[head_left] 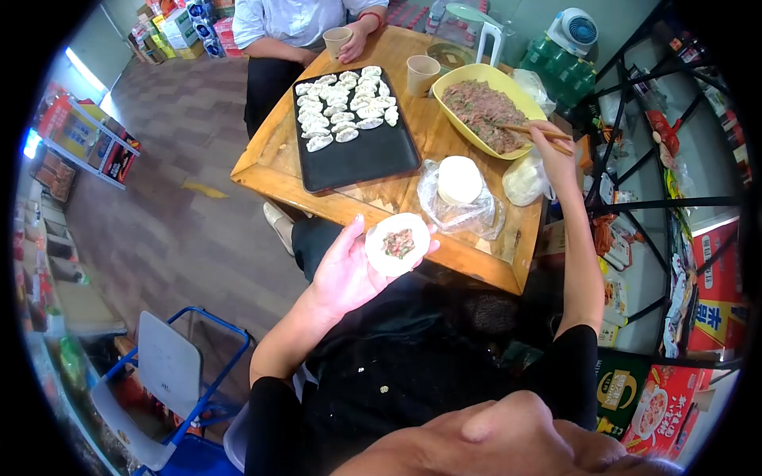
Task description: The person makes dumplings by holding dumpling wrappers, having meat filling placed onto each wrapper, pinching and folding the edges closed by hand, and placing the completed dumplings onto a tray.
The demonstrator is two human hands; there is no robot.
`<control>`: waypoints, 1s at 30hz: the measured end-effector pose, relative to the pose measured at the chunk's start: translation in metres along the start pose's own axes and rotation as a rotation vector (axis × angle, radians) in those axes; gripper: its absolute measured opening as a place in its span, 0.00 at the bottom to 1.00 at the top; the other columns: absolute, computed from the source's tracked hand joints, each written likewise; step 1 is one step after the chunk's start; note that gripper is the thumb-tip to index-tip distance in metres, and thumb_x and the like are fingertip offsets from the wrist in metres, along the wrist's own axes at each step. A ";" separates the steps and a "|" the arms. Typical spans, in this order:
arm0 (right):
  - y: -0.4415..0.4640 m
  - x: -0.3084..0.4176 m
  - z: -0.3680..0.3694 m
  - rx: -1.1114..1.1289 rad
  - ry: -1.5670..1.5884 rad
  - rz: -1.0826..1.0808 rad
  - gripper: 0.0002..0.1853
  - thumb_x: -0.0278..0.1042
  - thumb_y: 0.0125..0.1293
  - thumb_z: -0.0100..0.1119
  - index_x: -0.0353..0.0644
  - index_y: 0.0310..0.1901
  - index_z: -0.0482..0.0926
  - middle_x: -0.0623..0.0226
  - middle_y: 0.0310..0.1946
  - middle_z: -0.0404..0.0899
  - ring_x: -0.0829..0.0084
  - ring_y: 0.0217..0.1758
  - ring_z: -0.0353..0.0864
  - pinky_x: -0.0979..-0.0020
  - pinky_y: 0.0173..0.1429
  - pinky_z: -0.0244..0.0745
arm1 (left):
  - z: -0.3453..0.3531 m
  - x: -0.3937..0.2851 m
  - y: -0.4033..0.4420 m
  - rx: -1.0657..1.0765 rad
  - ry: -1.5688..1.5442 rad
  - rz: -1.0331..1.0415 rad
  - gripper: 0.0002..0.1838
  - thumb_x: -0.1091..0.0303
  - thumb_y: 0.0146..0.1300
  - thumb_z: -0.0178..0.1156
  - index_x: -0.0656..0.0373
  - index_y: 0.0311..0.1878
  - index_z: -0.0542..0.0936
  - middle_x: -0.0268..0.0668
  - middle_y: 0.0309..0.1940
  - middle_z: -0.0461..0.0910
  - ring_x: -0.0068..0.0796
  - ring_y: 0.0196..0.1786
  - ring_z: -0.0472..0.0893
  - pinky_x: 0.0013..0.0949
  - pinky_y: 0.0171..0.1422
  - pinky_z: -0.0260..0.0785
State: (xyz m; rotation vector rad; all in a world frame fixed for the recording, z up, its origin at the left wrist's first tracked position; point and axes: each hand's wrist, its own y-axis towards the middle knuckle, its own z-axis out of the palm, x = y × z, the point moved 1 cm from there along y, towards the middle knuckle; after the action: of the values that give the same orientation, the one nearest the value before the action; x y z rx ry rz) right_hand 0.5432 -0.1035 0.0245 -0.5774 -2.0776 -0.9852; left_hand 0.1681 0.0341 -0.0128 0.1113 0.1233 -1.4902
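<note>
A round dumpling wrapper [379,255] lies on the palm of my left hand [341,274], with a small lump of meat filling [398,243] at its middle. My left fingers curl around the wrapper's edge from below. Over at the right, my right hand [553,149] grips a pair of chopsticks [516,128], whose tips touch the minced meat [484,107] in a yellow basin [454,73]. Between my hands, a stack of round wrappers [460,180] sits on an opened plastic bag [486,224]. Beside it is another knotted bag [524,178] with something pale inside.
A black tray [353,168] with several rows of folded dumplings [341,99] rests on the wooden table [266,151]. Across the table, a person [298,28] holds a paper cup [337,40]; a second cup [422,75] stands near the basin. Shelves [635,198] line the right; a chair [171,365] is lower left.
</note>
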 end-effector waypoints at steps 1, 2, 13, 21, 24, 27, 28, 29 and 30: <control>0.001 -0.005 0.007 -0.002 -0.071 0.001 0.07 0.26 0.67 0.61 0.34 0.42 0.83 0.72 0.38 0.83 0.83 0.42 0.78 0.81 0.47 0.71 | 0.000 0.001 0.001 0.003 0.043 0.002 0.39 0.44 0.75 0.38 0.70 0.74 0.52 0.60 0.75 0.51 0.60 0.76 0.54 0.48 0.75 0.58; 0.001 -0.009 0.011 -0.016 -0.017 0.048 0.08 0.27 0.65 0.63 0.35 0.44 0.83 0.72 0.37 0.82 0.83 0.42 0.77 0.80 0.47 0.71 | 0.000 0.002 0.003 -0.017 0.040 0.010 0.39 0.44 0.75 0.38 0.70 0.74 0.52 0.60 0.75 0.51 0.60 0.76 0.54 0.48 0.75 0.58; -0.130 0.061 0.056 0.563 0.468 0.542 0.32 0.60 0.74 0.42 0.35 0.57 0.77 0.63 0.39 0.83 0.73 0.35 0.81 0.71 0.40 0.76 | -0.002 0.013 0.022 0.008 0.056 -0.054 0.38 0.44 0.76 0.35 0.69 0.74 0.53 0.58 0.73 0.56 0.66 0.71 0.61 0.50 0.72 0.64; -0.144 0.087 0.141 0.650 1.457 1.245 0.47 0.74 0.70 0.21 0.34 0.68 0.62 0.39 0.62 0.69 0.48 0.67 0.70 0.55 0.68 0.71 | -0.029 0.034 0.035 -0.028 0.391 -0.010 0.34 0.45 0.77 0.36 0.58 0.76 0.53 0.51 0.64 0.70 0.57 0.60 0.77 0.46 0.64 0.72; -0.147 0.078 0.144 0.648 1.610 1.255 0.45 0.73 0.71 0.25 0.33 0.66 0.62 0.36 0.64 0.65 0.41 0.69 0.65 0.49 0.71 0.65 | -0.030 0.031 0.037 -0.076 0.743 0.009 0.37 0.44 0.76 0.40 0.58 0.77 0.48 0.44 0.54 0.75 0.37 0.46 0.84 0.35 0.49 0.78; -0.140 0.078 0.144 0.692 1.601 1.278 0.43 0.72 0.72 0.24 0.36 0.66 0.61 0.38 0.66 0.63 0.43 0.67 0.67 0.49 0.70 0.66 | -0.020 0.019 0.039 -0.166 0.991 -0.040 0.40 0.42 0.74 0.42 0.58 0.77 0.46 0.42 0.52 0.75 0.34 0.40 0.83 0.32 0.40 0.79; -0.138 0.080 0.145 0.715 1.522 1.295 0.43 0.72 0.72 0.21 0.36 0.64 0.64 0.43 0.64 0.67 0.50 0.63 0.72 0.53 0.61 0.72 | -0.018 0.015 0.040 -0.187 1.062 -0.051 0.41 0.41 0.73 0.46 0.60 0.77 0.48 0.43 0.51 0.76 0.31 0.37 0.83 0.28 0.34 0.77; -0.135 0.080 0.146 0.738 1.441 1.312 0.44 0.72 0.72 0.19 0.35 0.63 0.66 0.48 0.62 0.71 0.57 0.59 0.76 0.58 0.51 0.78 | -0.014 0.010 0.040 -0.192 1.064 -0.048 0.41 0.41 0.73 0.46 0.60 0.77 0.48 0.43 0.51 0.76 0.31 0.37 0.83 0.28 0.34 0.77; -0.137 0.066 0.150 0.855 1.521 1.236 0.42 0.70 0.73 0.21 0.35 0.62 0.66 0.52 0.59 0.73 0.58 0.58 0.77 0.59 0.53 0.77 | -0.008 0.004 0.039 -0.216 1.239 -0.065 0.41 0.43 0.73 0.47 0.60 0.77 0.49 0.44 0.50 0.76 0.30 0.36 0.82 0.28 0.35 0.77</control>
State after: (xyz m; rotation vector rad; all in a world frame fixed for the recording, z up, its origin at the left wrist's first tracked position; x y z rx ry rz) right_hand 0.3470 -0.0620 -0.0494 -0.3002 -0.3580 0.3029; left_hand 0.2074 0.0340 -0.0215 0.8489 1.2800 -1.2684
